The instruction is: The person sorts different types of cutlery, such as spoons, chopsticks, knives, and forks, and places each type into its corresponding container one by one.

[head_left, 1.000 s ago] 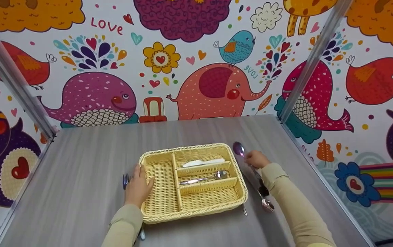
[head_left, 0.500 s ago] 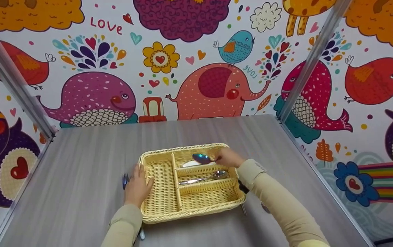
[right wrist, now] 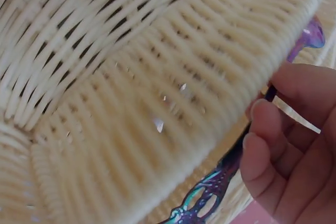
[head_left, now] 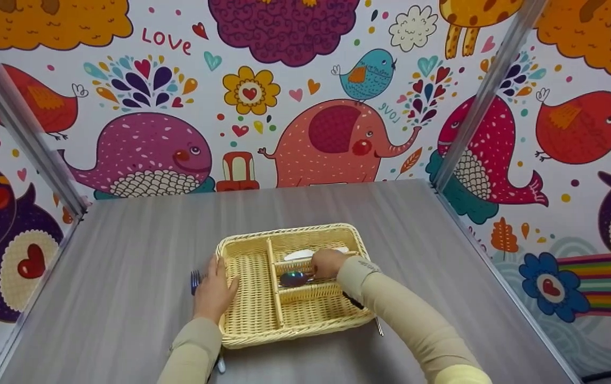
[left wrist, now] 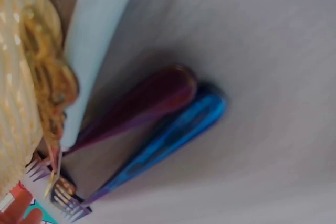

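My right hand (head_left: 329, 263) pinches a spoon (head_left: 292, 278) with a dark, rainbow-sheen finish, low in the middle right compartment of the wicker basket (head_left: 249, 298). Its ornate openwork handle (right wrist: 210, 190) shows beside the woven divider in the right wrist view. The silver spoon that was seen in that compartment is mostly hidden under the hand. At the basket's left rim rests my left hand (head_left: 215, 290), fingers extended along the outside and thumb over the inner side. A white utensil (head_left: 297, 255) lies in the back right compartment.
Left of the basket lie forks (head_left: 195, 281) with purple and blue handles (left wrist: 168, 137), a white handle (left wrist: 97, 51) and a gold ornate handle (left wrist: 50, 72). A metal utensil end (head_left: 379, 326) pokes out at the basket's front right. Patterned walls (head_left: 295, 133) enclose the table.
My right hand has lifted the rainbow-sheen spoon off the table at the right, carried it left over the back right compartment and down into the middle one. The left hand has stayed put.
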Action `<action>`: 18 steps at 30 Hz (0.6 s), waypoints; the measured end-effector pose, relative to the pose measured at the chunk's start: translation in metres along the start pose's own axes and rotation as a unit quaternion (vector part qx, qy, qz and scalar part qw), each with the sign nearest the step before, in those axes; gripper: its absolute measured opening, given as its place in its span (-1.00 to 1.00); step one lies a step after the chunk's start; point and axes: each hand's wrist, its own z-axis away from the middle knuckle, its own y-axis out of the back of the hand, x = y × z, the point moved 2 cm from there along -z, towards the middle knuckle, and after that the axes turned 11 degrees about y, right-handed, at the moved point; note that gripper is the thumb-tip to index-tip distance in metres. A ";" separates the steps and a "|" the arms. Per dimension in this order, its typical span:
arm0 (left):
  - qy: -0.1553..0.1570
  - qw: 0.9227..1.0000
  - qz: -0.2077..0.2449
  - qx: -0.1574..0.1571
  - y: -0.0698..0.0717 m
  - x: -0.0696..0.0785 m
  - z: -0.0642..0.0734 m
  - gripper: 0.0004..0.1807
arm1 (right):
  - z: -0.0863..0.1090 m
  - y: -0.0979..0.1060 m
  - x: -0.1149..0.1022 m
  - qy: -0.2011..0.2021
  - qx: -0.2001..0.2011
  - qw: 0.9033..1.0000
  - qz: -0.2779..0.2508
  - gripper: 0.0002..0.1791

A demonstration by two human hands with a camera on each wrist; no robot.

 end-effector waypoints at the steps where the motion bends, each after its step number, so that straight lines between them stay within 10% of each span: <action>1: 0.001 1.000 0.001 -0.001 0.000 0.000 0.000 -0.27 | -0.002 -0.001 -0.001 -0.006 -0.011 1.000 0.006 -0.77; 11: -0.004 1.000 0.001 0.004 0.000 0.000 0.000 -0.27 | -0.010 -0.006 -0.002 0.021 -0.103 0.994 0.032 -0.54; 18: 0.006 1.000 0.003 0.001 0.001 0.001 0.000 -0.26 | -0.009 -0.010 0.008 0.013 -0.084 0.996 -0.032 -0.69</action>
